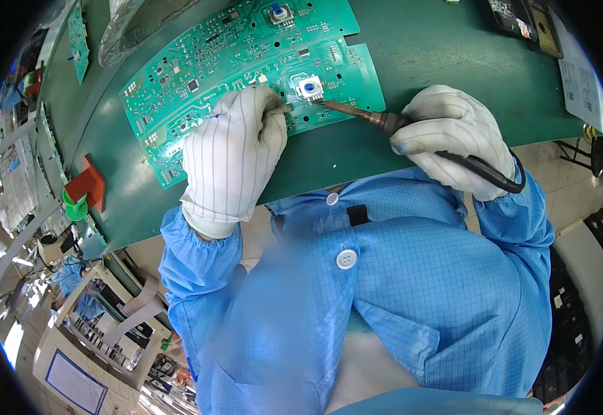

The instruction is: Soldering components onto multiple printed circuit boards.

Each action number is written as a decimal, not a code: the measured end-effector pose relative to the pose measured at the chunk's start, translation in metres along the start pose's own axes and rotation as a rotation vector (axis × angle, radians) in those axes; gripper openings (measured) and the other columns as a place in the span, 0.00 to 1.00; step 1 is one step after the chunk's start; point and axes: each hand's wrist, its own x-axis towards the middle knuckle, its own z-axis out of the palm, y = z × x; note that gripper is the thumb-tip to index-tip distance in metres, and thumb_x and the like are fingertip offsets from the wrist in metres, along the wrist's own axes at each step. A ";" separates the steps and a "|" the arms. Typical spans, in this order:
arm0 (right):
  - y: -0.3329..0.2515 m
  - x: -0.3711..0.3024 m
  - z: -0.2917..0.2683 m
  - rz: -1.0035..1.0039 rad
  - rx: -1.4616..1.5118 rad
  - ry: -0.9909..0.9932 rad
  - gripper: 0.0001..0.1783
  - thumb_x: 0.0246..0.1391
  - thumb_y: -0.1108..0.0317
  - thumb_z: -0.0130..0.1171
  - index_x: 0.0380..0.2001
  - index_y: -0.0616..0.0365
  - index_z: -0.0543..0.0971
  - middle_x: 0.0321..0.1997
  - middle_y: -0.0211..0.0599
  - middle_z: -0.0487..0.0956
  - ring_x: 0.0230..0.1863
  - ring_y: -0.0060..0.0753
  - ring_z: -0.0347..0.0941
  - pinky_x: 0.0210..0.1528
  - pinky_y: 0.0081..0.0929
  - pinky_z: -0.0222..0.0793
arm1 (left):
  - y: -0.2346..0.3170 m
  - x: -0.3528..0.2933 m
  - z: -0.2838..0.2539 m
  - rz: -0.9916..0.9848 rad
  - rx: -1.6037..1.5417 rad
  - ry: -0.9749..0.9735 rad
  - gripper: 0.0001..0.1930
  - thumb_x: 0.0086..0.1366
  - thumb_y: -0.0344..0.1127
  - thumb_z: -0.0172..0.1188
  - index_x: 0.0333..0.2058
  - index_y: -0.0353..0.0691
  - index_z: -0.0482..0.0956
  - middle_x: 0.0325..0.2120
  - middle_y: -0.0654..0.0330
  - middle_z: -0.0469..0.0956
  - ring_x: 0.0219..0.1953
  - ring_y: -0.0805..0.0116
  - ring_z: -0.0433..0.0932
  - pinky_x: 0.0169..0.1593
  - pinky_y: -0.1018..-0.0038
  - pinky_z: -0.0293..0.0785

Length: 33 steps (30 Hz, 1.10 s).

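Observation:
Both my hands wear white striped gloves. A green circuit board (350,69), made of two joined curved panels, lies flat on the green table mat (426,55). My right hand (453,131) grips a soldering iron (388,122) by its dark handle. The iron's tip points left to the lower edge of a white square switch with a blue centre (309,87); whether it touches cannot be told. Over the board's near panel, just left of that switch, my left hand (232,149) is closed in a pinch. What its fingers hold is hidden.
A second blue-centred switch (280,14) sits on the far panel. To the left are a red-brown block (88,183), a green ring-shaped piece (75,206) and a clear plastic bag (116,31). Far right stand a black tray (509,17) and a paper sheet (583,90).

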 end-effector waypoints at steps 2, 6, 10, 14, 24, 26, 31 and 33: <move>-0.001 -0.001 -0.003 -0.002 -0.015 0.005 0.12 0.46 0.72 0.68 0.37 0.54 0.82 0.35 0.36 0.81 0.39 0.44 0.79 0.42 0.38 0.76 | 0.002 0.000 0.001 -0.005 0.008 0.026 0.05 0.61 0.34 0.62 0.35 0.44 0.77 0.26 0.55 0.79 0.22 0.55 0.80 0.27 0.64 0.77; -0.003 -0.001 -0.003 -0.003 -0.025 0.003 0.13 0.46 0.72 0.69 0.38 0.53 0.83 0.36 0.37 0.80 0.39 0.44 0.79 0.43 0.38 0.76 | 0.002 0.000 0.001 0.006 0.022 0.028 0.05 0.61 0.34 0.63 0.35 0.44 0.77 0.27 0.56 0.80 0.22 0.56 0.80 0.26 0.65 0.76; -0.001 0.000 -0.004 0.012 -0.009 -0.038 0.16 0.48 0.71 0.66 0.43 0.47 0.83 0.39 0.32 0.83 0.42 0.40 0.78 0.46 0.37 0.74 | 0.003 0.000 0.001 -0.020 0.011 0.021 0.05 0.62 0.34 0.63 0.35 0.44 0.77 0.27 0.56 0.80 0.23 0.56 0.80 0.27 0.64 0.77; -0.001 0.001 -0.004 -0.007 -0.053 -0.018 0.19 0.47 0.73 0.66 0.45 0.47 0.83 0.39 0.31 0.82 0.42 0.41 0.78 0.46 0.36 0.74 | 0.002 0.001 0.002 -0.001 0.007 0.025 0.05 0.62 0.34 0.62 0.35 0.44 0.77 0.27 0.56 0.80 0.24 0.56 0.81 0.27 0.64 0.77; -0.003 0.003 -0.007 -0.019 -0.052 -0.019 0.20 0.45 0.74 0.67 0.45 0.49 0.83 0.39 0.32 0.82 0.43 0.41 0.78 0.46 0.37 0.74 | 0.002 0.004 0.002 0.003 0.017 0.028 0.05 0.61 0.34 0.62 0.34 0.44 0.76 0.26 0.56 0.80 0.22 0.56 0.80 0.26 0.65 0.77; 0.000 0.000 -0.008 -0.031 -0.052 -0.013 0.20 0.45 0.74 0.67 0.44 0.49 0.83 0.39 0.32 0.81 0.43 0.41 0.78 0.47 0.36 0.74 | 0.003 0.004 0.002 0.014 0.029 0.036 0.05 0.61 0.34 0.63 0.34 0.44 0.76 0.26 0.56 0.80 0.22 0.56 0.80 0.26 0.65 0.77; -0.003 0.002 -0.007 -0.031 -0.113 -0.053 0.19 0.44 0.73 0.67 0.43 0.49 0.84 0.39 0.33 0.81 0.44 0.40 0.77 0.48 0.35 0.73 | 0.000 0.004 0.005 0.039 0.027 0.061 0.05 0.62 0.36 0.63 0.34 0.47 0.76 0.26 0.57 0.79 0.22 0.57 0.80 0.26 0.65 0.76; 0.001 -0.002 -0.007 -0.036 -0.065 -0.011 0.18 0.44 0.73 0.67 0.42 0.50 0.85 0.40 0.34 0.81 0.44 0.40 0.77 0.50 0.35 0.73 | 0.001 0.004 0.003 0.028 0.028 0.054 0.05 0.62 0.37 0.63 0.34 0.47 0.76 0.26 0.57 0.79 0.22 0.57 0.80 0.26 0.65 0.76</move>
